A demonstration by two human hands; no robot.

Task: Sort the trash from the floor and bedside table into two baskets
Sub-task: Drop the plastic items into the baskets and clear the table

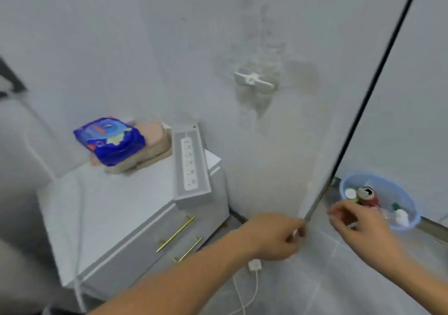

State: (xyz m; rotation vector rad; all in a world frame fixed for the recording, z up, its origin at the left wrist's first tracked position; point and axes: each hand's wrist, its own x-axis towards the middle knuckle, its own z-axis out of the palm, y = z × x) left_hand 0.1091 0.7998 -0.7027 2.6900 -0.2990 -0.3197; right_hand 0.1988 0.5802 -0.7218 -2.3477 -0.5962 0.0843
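A blue plastic basket (412,214) stands on the floor against the wall at the right. It holds a red drink can (368,196), a white-capped container (350,193) and a clear bottle with a green cap (398,212). My right hand (361,221) hovers at the basket's near-left rim with bent fingers; blur hides whether it holds anything. My left hand (274,236) is lower and further left, over the floor, with its fingers curled shut and a small pale speck at the fingertips. The white bedside table (116,208) stands at the left.
On the table lie a blue packet (109,140) on a pink-beige bundle and a grey tray with a white power strip (189,164). The table's drawers have gold handles. A white charger plug (254,265) with its cable lies on the grey floor. A dark-edged panel rises beside the basket.
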